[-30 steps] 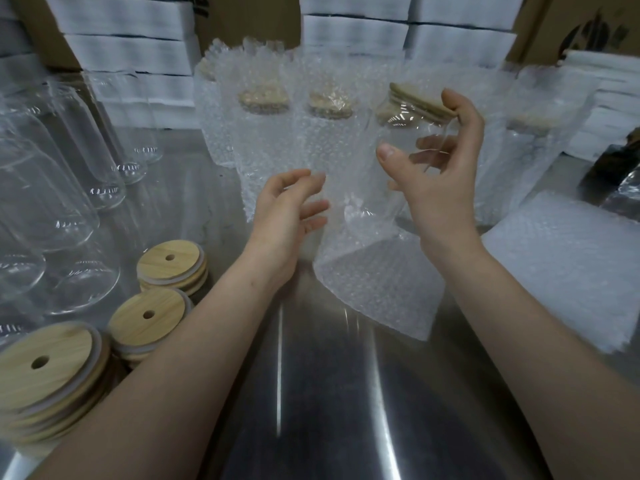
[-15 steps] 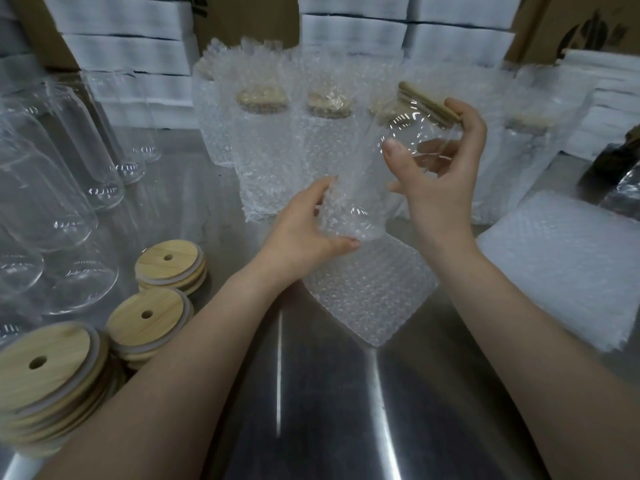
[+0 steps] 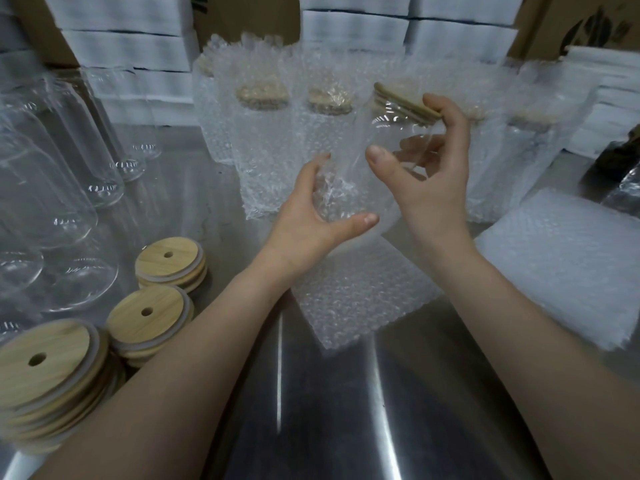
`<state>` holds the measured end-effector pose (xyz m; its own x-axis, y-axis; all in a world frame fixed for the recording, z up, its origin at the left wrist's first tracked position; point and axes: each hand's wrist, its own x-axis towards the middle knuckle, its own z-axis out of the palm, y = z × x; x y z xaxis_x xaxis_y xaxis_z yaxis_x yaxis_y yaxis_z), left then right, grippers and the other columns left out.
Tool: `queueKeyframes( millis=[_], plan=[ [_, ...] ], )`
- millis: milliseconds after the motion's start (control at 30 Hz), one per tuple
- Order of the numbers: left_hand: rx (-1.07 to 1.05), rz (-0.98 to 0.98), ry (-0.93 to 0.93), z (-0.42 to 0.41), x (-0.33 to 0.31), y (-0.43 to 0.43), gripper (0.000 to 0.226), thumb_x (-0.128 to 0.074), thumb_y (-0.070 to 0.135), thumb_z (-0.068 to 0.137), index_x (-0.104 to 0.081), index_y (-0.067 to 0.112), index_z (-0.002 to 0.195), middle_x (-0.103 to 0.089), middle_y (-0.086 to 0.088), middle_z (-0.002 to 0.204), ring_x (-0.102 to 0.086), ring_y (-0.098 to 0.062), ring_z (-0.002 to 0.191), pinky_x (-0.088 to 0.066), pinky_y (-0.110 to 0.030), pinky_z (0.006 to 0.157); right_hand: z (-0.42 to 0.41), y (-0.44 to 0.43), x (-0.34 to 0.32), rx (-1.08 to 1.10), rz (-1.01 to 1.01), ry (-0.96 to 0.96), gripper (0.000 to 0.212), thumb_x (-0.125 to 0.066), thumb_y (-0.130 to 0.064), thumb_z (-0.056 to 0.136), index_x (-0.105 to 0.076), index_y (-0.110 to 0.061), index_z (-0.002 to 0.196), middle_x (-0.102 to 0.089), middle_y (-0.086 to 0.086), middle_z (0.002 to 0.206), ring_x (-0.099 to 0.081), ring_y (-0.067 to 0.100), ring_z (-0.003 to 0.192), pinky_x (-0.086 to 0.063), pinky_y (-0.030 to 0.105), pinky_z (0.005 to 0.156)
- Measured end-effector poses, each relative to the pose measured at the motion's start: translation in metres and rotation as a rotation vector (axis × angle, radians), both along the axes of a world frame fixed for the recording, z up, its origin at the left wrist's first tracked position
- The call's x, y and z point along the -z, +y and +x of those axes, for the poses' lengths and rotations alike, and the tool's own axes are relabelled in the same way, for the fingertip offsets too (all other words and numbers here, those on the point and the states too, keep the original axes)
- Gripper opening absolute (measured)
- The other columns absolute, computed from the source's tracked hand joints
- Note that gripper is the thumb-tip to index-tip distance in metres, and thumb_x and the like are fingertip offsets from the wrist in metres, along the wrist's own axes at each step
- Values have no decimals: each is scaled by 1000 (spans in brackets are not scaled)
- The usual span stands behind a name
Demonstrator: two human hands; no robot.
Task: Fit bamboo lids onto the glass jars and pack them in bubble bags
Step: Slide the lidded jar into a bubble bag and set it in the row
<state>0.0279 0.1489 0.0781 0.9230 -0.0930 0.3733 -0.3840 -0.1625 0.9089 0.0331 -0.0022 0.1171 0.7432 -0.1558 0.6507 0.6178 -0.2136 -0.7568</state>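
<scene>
The right hand (image 3: 433,192) holds a glass jar (image 3: 388,133) above the counter (image 3: 329,427), tilted so that its bamboo lid (image 3: 405,100) points up and to the right. Its grip is closed round the jar: the thumb lies on the near side of the glass, the forefinger hooks over the lid's edge, and the other fingers show through the glass behind. The left hand (image 3: 308,223) pinches the open mouth of a bubble bag (image 3: 360,299), a narrow grip with the thumb in front. The jar's lower end meets that mouth; how far in it sits is hard to tell. The rest of the bag hangs down onto the counter. To the left stand three stacks of loose lids (image 3: 149,317) beside empty jars (image 3: 52,174). Packed jars (image 3: 263,140) line the back, with white boxes (image 3: 124,50) behind them. A pile of flat bags (image 3: 561,268) lies to the right
</scene>
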Motion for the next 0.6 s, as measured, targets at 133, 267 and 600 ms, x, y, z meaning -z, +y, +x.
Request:
queueKeyframes(
  millis=[133,267,600],
  plan=[
    [-11,-38,-34,-2,-3,1,95,-84,41,70,-29,34,147,-39,25,142,-34,14,132,-33,-13,107,-2,3,0,-50,-39,30,62,-81,-30,78,-46,-30,129,-49,-2,127,-54,15,107,-53,41,92],
    [-65,-52,-76,-4,-5,0,101,-86,37,71,-24,36,150,-39,20,137,-38,23,120,-32,1,96,-3,5,0,-114,-19,83,59,-83,-28,75,-50,-35,124,-51,-4,121,-57,23,110,-53,41,95],
    [57,179,61,-2,-11,6,134,-90,47,51,-5,36,154,-26,28,133,-31,24,112,-29,1,83,-2,0,-5,-29,-3,-33,64,-83,-32,74,-47,-35,127,-52,5,121,-58,30,107,-55,46,88]
  ],
)
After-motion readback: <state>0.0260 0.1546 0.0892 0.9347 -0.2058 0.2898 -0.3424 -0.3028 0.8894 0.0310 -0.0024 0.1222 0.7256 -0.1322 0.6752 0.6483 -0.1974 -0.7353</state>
